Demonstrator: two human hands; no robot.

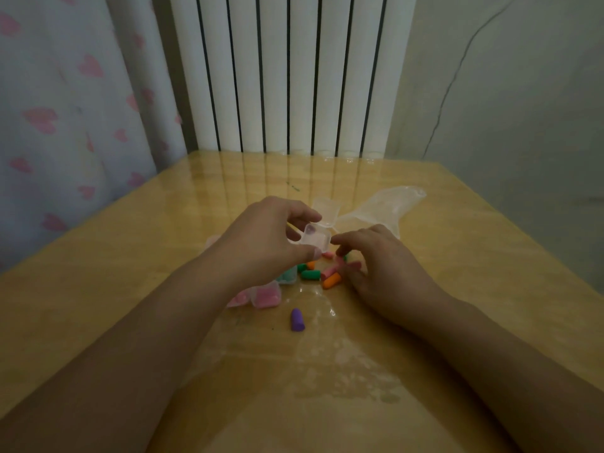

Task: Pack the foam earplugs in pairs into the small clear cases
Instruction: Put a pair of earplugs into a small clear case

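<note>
My left hand (261, 240) holds a small clear case (314, 239) above the table, its lid (327, 209) swung open behind it; something purple shows faintly inside. My right hand (379, 266) rests fingers-down on a loose pile of foam earplugs, among them a green one (310, 274), an orange one (331, 280) and pink ones (328, 255). Whether its fingers pinch one is hidden. A lone purple earplug (297, 319) lies nearer me. Filled cases with pink earplugs (266, 296) and a teal-filled case (287, 276) sit under my left wrist.
A crumpled clear plastic bag (382, 207) lies behind the pile on the glossy wooden table (457, 256). A white radiator (287, 73) stands at the far edge, a heart-patterned curtain (65, 109) to the left, a wall to the right.
</note>
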